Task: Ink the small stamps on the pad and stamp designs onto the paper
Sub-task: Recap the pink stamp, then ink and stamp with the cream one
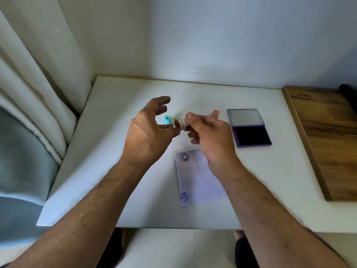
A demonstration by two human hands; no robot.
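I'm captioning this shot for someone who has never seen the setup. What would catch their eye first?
Two hands meet above the white table: the right hand holds a small white stamp sideways, and the left hand touches its orange face. To the right an ink pad lies open. Below the hands, a paper bears two round purple prints.

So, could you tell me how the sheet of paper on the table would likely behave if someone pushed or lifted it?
The paper looks thin and lies flat on the table, so it would probably slide easily when pushed. Nothing weighs it down, so a stamp pressed and lifted might drag it. Lifted by one edge, it would likely droop; a faint fold along its left side may make it bend there first.
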